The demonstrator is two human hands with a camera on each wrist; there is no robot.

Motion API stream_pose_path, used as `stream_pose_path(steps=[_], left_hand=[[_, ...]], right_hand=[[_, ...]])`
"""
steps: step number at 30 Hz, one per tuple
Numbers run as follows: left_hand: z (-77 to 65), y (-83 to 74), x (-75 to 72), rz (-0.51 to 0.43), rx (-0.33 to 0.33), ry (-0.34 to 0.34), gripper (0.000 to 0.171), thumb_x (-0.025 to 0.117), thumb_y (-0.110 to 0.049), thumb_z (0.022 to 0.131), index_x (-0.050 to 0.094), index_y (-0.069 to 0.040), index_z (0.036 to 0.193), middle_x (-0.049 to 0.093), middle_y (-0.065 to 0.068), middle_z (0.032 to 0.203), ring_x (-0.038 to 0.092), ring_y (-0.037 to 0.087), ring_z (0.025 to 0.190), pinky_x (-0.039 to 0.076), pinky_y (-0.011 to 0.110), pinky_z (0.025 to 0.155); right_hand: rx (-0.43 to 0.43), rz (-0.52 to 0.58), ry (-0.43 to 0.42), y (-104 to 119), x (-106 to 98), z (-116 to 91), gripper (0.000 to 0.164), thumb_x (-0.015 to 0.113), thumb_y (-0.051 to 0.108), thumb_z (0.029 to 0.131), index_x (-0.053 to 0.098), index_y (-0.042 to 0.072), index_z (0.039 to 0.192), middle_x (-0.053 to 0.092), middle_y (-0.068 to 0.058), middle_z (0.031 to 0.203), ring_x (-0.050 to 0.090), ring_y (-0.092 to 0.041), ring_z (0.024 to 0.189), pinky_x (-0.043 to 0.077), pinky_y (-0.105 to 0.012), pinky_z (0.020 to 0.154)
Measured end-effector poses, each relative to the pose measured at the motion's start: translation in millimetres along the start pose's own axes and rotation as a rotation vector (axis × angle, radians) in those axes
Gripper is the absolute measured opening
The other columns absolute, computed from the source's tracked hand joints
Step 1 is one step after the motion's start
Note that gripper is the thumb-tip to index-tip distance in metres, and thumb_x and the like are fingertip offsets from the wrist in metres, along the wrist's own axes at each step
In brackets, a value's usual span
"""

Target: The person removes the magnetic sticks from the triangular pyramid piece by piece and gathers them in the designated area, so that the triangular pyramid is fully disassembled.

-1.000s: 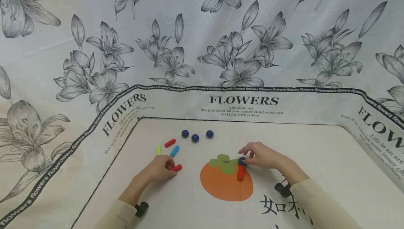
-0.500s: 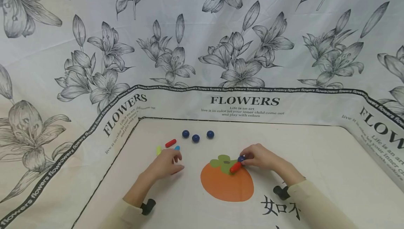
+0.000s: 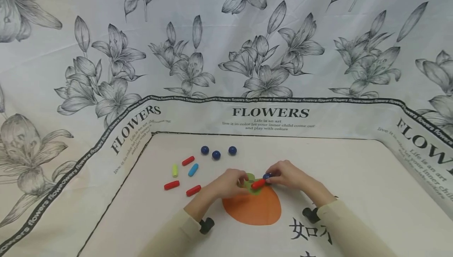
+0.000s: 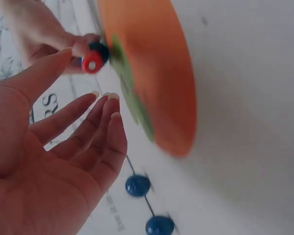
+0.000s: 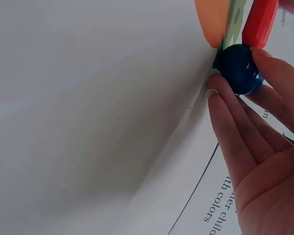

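In the right wrist view, my right hand (image 3: 288,176) pinches a shiny dark blue ball (image 5: 241,68) between thumb and fingertips. A short red rod (image 3: 258,184), like a magnetic building stick, juts from that ball toward the left. Its free end shows a pale round dot in the left wrist view. My left hand (image 3: 228,182) is just left of the rod's free end, thumb and fingers apart with nothing between them. Both hands are over the orange persimmon print (image 3: 251,209) on the cloth, and the left one covers part of its green leaves.
Left of the hands lie several loose rods: red (image 3: 172,185), another red one (image 3: 193,190), a third red (image 3: 188,161), yellow-green (image 3: 175,170) and blue (image 3: 193,169). Three blue balls (image 3: 216,155) sit behind them. A flower-printed curtain (image 3: 270,117) closes off the back.
My left hand has left the loose rods, moving right to the held rod and ball. The held red rod has swung from pointing toward me to pointing left. The right hand keeps its pinch.
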State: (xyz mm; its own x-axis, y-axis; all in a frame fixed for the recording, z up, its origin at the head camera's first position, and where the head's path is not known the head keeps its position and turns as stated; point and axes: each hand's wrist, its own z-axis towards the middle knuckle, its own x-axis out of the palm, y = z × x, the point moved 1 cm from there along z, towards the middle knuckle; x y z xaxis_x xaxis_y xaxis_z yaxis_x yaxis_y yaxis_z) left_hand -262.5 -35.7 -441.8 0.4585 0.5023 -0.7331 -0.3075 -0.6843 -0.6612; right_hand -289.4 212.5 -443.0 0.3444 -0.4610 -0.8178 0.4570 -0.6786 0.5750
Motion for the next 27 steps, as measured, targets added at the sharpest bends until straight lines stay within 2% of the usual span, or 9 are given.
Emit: stream_pose_path(steps=[4,9,15,27], left_hand=[[13.7,-6.7,11.6,-0.016,0.007,0.000,0.032,0.077,-0.030,0.093,0.071,-0.010,0.116,0.062,-0.003,0.088,0.057,0.012,0.081,0.049,0.024,0.070],[24.1,-9.1,18.3,-0.013,0.000,-0.014,0.021,0.073,-0.026,0.097,0.073,-0.009,0.109,0.061,-0.002,0.078,0.055,0.012,0.070,0.045,0.024,0.062],[29.6,-8.8,21.6,-0.028,-0.018,-0.032,0.020,0.073,-0.025,0.097,0.074,-0.008,0.108,0.062,-0.002,0.079,0.055,0.012,0.069,0.046,0.023,0.061],[35.9,-10.4,26.1,-0.019,-0.071,-0.042,0.024,0.074,-0.028,0.096,0.074,-0.009,0.109,0.062,-0.002,0.084,0.057,0.014,0.075,0.049,0.024,0.065]], right_hand=[[-0.005,-0.007,-0.001,-1,3,2,0.016,0.077,0.018,0.092,0.079,0.007,0.103,0.073,0.006,0.088,0.058,-0.014,0.082,0.053,-0.030,0.079],[-0.015,-0.013,-0.010,-1,2,1,0.016,0.077,0.018,0.092,0.079,0.006,0.103,0.072,0.007,0.086,0.058,-0.013,0.081,0.053,-0.028,0.077],[-0.016,-0.009,-0.018,-3,0,0,0.014,0.077,0.017,0.092,0.079,0.006,0.102,0.072,0.006,0.086,0.058,-0.014,0.080,0.052,-0.028,0.075],[0.014,-0.005,-0.014,-3,1,0,0.019,0.077,0.018,0.092,0.078,0.006,0.106,0.074,0.004,0.091,0.060,-0.014,0.083,0.055,-0.030,0.082]])
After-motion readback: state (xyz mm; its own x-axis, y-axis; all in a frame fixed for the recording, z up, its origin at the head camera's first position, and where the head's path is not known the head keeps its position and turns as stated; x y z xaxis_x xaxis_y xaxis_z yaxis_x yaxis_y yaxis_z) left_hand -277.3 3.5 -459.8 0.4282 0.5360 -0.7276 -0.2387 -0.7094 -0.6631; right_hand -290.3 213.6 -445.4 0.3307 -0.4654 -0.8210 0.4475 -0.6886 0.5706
